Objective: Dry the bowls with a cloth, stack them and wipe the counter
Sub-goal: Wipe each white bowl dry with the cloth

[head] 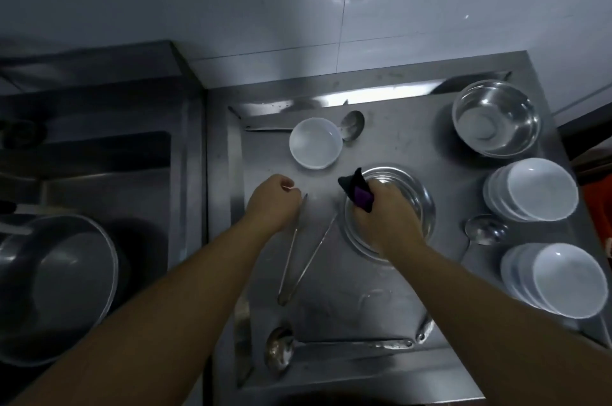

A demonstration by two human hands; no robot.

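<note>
My right hand (385, 218) grips a dark purple cloth (357, 190) and sits inside a shallow steel bowl (420, 203) at the middle of the steel counter (404, 147). My left hand (273, 200) hovers over the counter with its fingers curled, holding nothing that I can see, just below a single white bowl (315, 147). A deep steel bowl (496, 117) stands at the back right. Two leaning stacks of white bowls (533, 190) (559, 279) line the right edge.
Steel tongs (301, 259) lie open between my forearms. Ladles rest near the front edge (281, 349), behind the white bowl (352, 124) and between the stacks (483, 230). A sink (99, 173) and a large dark pot (56, 286) are on the left. Tiled wall behind.
</note>
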